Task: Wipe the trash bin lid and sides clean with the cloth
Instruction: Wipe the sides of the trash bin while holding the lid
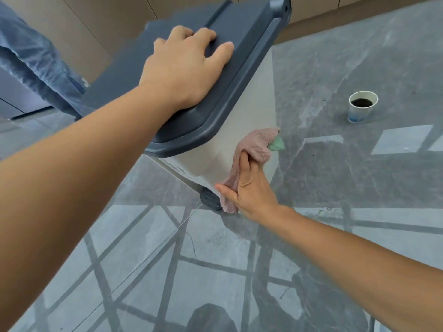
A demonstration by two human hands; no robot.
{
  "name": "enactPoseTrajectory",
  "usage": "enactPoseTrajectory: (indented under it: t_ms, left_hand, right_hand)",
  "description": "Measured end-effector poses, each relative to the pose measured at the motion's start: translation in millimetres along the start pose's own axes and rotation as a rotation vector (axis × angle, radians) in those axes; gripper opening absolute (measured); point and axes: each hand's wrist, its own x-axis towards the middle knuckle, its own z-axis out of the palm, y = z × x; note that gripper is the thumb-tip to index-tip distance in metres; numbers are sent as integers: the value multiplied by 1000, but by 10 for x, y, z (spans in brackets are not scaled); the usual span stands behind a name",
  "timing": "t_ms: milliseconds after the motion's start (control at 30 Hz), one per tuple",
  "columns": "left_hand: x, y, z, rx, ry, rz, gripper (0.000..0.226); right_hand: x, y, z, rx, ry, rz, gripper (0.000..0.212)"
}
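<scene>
The trash bin has a dark grey lid [230, 75] and pale beige sides [239, 130], with a black wheel [209, 198] at its bottom corner. My left hand [187, 65] rests flat on the lid, fingers spread over a raised ridge. My right hand [249, 188] presses a pink cloth [256, 144] with a green corner against the bin's near side, low down by the wheel. The fingers lie mostly straight under and along the cloth, thumb out to the left.
A paper cup [363, 106] of dark liquid stands on the glossy grey marble floor [359, 176] to the right. A person in a blue garment [40, 65] stands at the upper left. Beige wall panels [100, 22] run behind the bin.
</scene>
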Motion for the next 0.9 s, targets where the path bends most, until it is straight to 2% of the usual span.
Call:
enactPoseTrajectory:
  t_ms: [67, 133, 200, 267, 367, 433, 533, 633, 700, 767, 833, 900]
  left_hand:
    - [-3, 3, 9, -1, 9, 4, 57]
    - [7, -10, 23, -10, 24, 1, 57]
    - [9, -22, 36, -13, 36, 6, 58]
    - [2, -29, 33, -13, 38, 3, 58]
    - [4, -19, 18, -1, 26, -8, 57]
    - [3, -4, 15, 6, 13, 1, 58]
    - [6, -8, 1, 7, 9, -6, 58]
    - [0, -4, 1, 9, 2, -11, 58]
    - [-2, 3, 4, 8, -1, -9, 58]
    - [3, -6, 1, 0, 0, -10, 58]
    - [13, -13, -1, -5, 5, -15, 59]
    - [12, -12, 7, -10, 3, -18, 59]
  right_hand:
    - [95, -158, -154, 52, 59, -47, 111]
    - [220, -327, -299, 37, 198, -203, 104]
    - [267, -427, -282, 15, 331, -317, 100]
    - [216, -427, -143, -37, 374, -368, 99]
    - [53, -102, 82, -207, 228, -352, 84]
    - [16, 221, 59, -264, 58, -265, 85]
    - [-10, 467, -57, -341, -52, -191, 96]
    - [-70, 499, -92, -330, -45, -232, 111]
    - [-199, 409, -74, -232, -96, -231, 99]
    - [-382, 279, -18, -191, -122, -381, 82]
    - [-472, 180, -47, -229, -121, -493, 79]
    - [-390, 81, -177, -278, -28, -476, 78]
